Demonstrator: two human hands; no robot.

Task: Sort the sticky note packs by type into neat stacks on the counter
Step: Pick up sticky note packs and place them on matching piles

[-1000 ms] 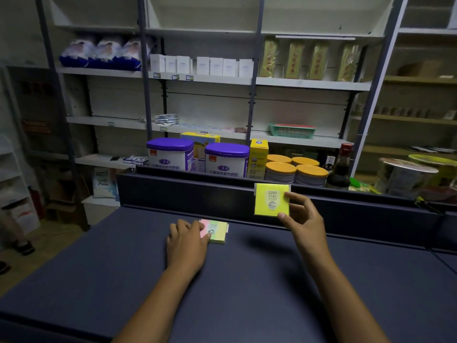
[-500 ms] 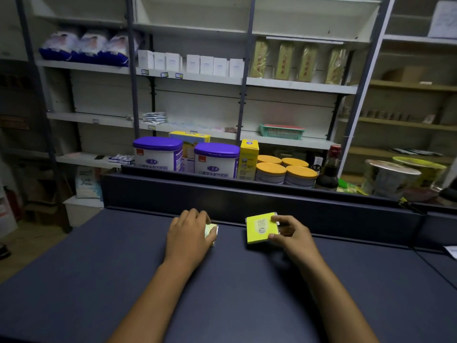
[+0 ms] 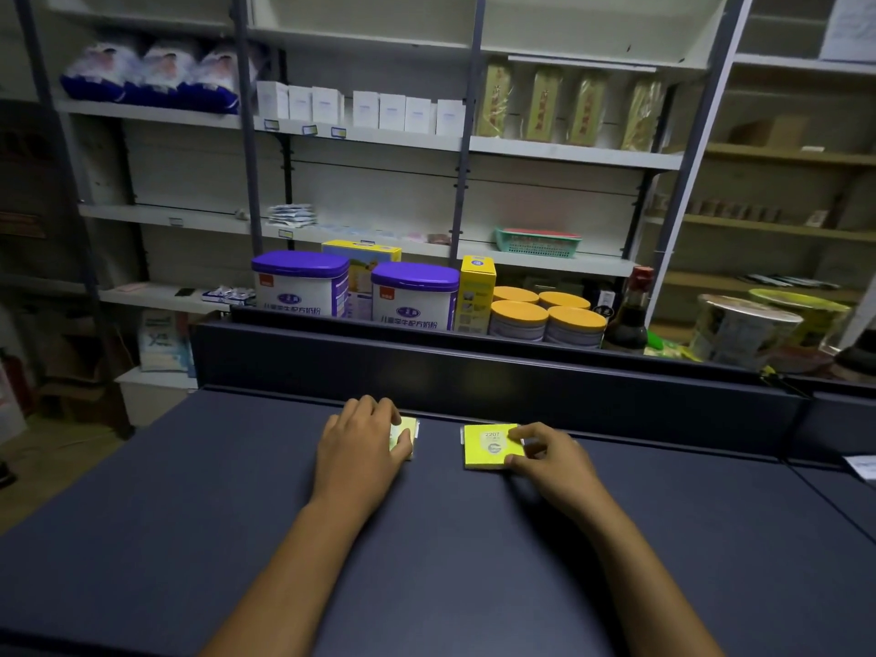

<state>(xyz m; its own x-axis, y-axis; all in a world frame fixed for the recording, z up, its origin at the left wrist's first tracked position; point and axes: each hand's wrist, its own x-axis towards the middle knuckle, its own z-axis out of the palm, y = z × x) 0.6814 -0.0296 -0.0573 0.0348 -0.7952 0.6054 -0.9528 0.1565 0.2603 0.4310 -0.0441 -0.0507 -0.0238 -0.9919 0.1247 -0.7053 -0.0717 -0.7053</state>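
Both hands rest on the dark counter (image 3: 426, 538), close to its raised back ledge (image 3: 474, 372). The left hand (image 3: 362, 448) lies palm down over a pale pack of sticky notes (image 3: 406, 432); its fingers are curled over the top and the thumb presses the near edge, so only the pack's right strip shows at about 2 o'clock from the knuckles. The right hand (image 3: 550, 459) holds a bright yellow pack (image 3: 490, 445) that lies flat on the counter, printed label up; thumb and fingertips pinch its right edge, the pack sitting at 10 o'clock from that hand. The two packs are near each other but apart, with bare counter between them. Behind the ledge, at 12 o'clock, stand two purple-lidded tins (image 3: 355, 289), a yellow box (image 3: 476, 294), several orange-lidded tins (image 3: 545, 320) and a dark bottle (image 3: 628, 310), with stocked shelves (image 3: 521, 149) beyond them
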